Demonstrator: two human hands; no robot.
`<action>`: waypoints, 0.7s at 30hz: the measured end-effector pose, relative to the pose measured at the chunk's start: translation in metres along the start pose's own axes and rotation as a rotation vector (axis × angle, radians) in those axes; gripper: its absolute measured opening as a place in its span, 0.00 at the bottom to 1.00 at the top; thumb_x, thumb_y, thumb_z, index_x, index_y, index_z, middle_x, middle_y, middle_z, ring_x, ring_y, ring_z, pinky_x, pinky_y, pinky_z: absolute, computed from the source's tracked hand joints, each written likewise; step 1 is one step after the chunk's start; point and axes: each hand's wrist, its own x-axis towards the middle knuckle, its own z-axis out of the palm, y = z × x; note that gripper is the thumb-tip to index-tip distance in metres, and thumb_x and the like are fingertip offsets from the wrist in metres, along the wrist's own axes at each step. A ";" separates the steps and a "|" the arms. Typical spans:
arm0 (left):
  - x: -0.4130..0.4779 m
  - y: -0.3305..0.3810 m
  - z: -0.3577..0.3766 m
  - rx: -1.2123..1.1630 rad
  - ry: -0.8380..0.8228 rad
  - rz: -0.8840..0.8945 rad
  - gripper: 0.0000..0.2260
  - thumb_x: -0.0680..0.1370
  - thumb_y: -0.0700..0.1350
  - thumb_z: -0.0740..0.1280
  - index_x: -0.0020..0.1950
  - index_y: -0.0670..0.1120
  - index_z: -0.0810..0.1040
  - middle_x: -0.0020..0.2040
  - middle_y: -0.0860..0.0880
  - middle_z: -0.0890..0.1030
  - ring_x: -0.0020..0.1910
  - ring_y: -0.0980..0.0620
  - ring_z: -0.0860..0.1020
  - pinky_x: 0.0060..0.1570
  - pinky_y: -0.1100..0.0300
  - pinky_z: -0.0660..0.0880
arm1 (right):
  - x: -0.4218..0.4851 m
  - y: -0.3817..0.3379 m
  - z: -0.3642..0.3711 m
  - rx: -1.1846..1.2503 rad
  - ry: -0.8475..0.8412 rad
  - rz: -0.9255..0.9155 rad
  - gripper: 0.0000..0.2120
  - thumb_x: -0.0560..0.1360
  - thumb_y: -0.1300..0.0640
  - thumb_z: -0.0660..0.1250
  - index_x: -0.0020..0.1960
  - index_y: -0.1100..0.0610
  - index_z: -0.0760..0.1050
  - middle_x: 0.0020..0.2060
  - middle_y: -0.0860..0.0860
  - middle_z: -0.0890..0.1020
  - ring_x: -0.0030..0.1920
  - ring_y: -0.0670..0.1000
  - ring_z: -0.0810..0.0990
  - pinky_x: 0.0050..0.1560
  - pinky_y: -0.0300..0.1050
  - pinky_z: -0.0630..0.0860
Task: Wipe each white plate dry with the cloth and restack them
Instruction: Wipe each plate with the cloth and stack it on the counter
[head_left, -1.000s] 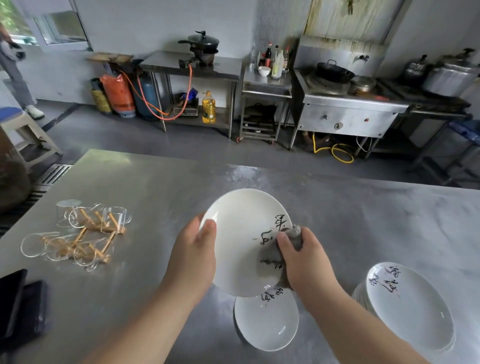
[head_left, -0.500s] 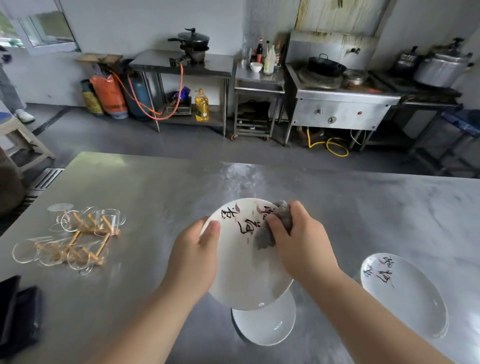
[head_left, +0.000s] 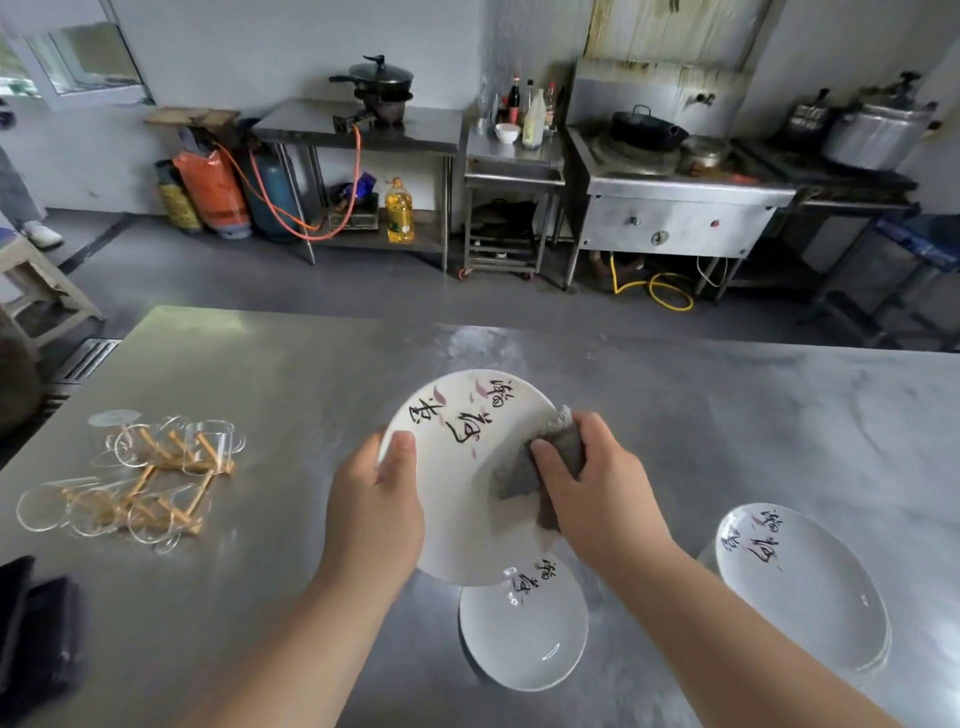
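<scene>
A white plate (head_left: 457, 467) with black brush lettering is tilted up above the steel table. My left hand (head_left: 376, 512) grips its left rim, thumb on the face. My right hand (head_left: 597, 491) holds a grey cloth (head_left: 540, 465) pressed against the plate's right side. Below it, flat on the table, lies another white plate (head_left: 524, 634). A stack of white plates (head_left: 802, 587) stands at the right.
The steel table (head_left: 311, 389) carries a cluster of glass cups on a wooden rack (head_left: 140, 478) at the left. A dark object (head_left: 36, 623) lies at the near left edge. Beyond the table are a stove, shelves and gas cylinders.
The plate has been turned in my hands, so its lettering now sits at the top. My right hand with the cloth has slid from the plate's top edge down to its right side.
</scene>
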 end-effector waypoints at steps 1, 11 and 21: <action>-0.002 -0.003 0.001 0.002 -0.021 -0.014 0.11 0.82 0.58 0.58 0.46 0.65 0.79 0.41 0.62 0.84 0.38 0.63 0.79 0.35 0.61 0.71 | -0.005 0.008 0.004 0.042 -0.012 0.058 0.08 0.80 0.43 0.67 0.50 0.44 0.70 0.33 0.40 0.81 0.38 0.36 0.79 0.30 0.31 0.70; 0.020 0.003 -0.005 -0.049 -0.474 -0.143 0.11 0.79 0.68 0.63 0.46 0.69 0.84 0.40 0.60 0.87 0.38 0.63 0.85 0.36 0.62 0.80 | 0.033 -0.041 -0.023 -0.333 -0.217 -0.440 0.11 0.80 0.44 0.67 0.59 0.45 0.71 0.47 0.46 0.81 0.47 0.55 0.79 0.43 0.50 0.76; -0.013 -0.023 0.012 -0.125 0.013 -0.288 0.18 0.86 0.59 0.61 0.47 0.50 0.82 0.40 0.56 0.87 0.41 0.52 0.86 0.38 0.56 0.76 | -0.015 0.012 0.013 -0.065 -0.042 0.081 0.09 0.82 0.41 0.61 0.52 0.44 0.64 0.38 0.43 0.78 0.42 0.54 0.79 0.39 0.50 0.74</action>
